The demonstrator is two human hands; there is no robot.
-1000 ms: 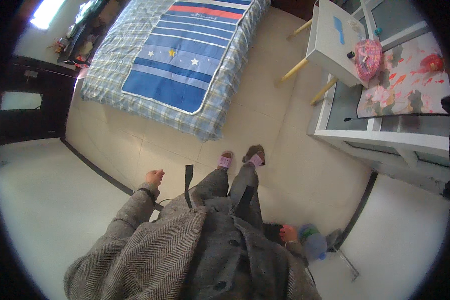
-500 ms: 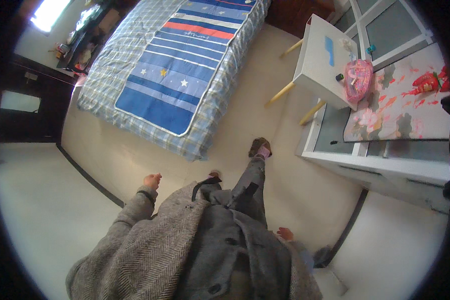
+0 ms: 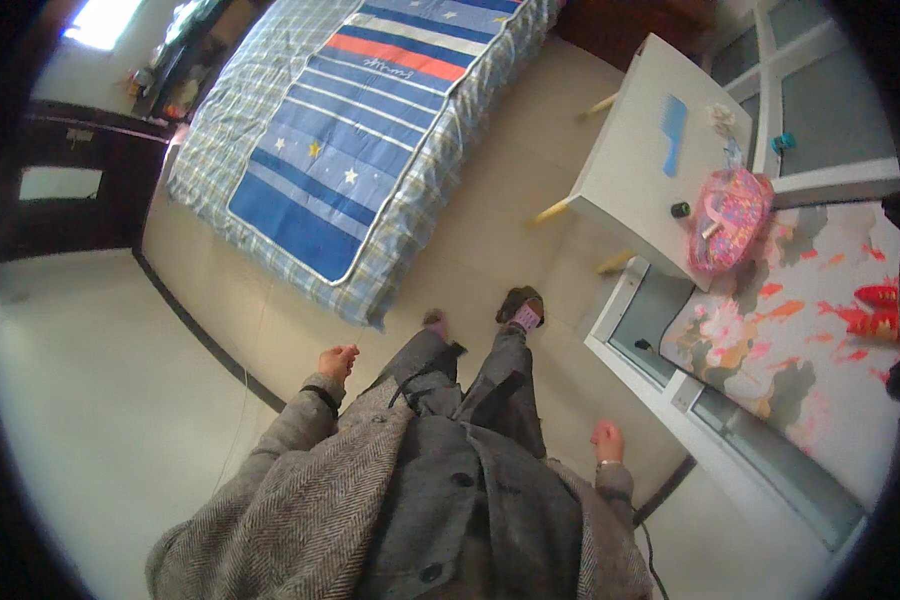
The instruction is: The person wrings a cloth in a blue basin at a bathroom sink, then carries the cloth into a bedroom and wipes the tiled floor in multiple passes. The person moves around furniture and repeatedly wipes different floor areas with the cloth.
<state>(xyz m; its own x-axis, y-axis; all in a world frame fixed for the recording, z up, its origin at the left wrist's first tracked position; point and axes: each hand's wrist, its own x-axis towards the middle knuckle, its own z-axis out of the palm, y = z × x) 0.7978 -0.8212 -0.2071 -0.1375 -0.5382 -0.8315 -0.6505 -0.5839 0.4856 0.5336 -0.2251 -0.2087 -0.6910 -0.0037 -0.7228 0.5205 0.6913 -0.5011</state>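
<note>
My left hand [image 3: 338,365] hangs in front of me at the left, below the near corner of the bed, with its fingers curled in and nothing visible in them. A dark band circles that wrist. My right hand [image 3: 607,442] is low on the right, over the floor, closed in a loose fist with no object showing. Neither hand touches anything. The nearest furniture to my right hand is the white-framed ledge [image 3: 638,385]; the bed's corner [image 3: 365,305] is closest to my left.
A bed with a blue striped mat [image 3: 315,215] stands ahead left. To the right, a white table [image 3: 615,165] with wooden legs holds a blue comb [image 3: 674,135], a pink pouch [image 3: 732,220] and a small dark cylinder [image 3: 680,210]. Beyond it lies a floral mat [image 3: 770,330]. Pale floor [image 3: 480,230] runs between.
My right hand has swung forward into fuller view. My left hand has shifted slightly right. The table and pouch appear nearer, and my feet have stepped on.
</note>
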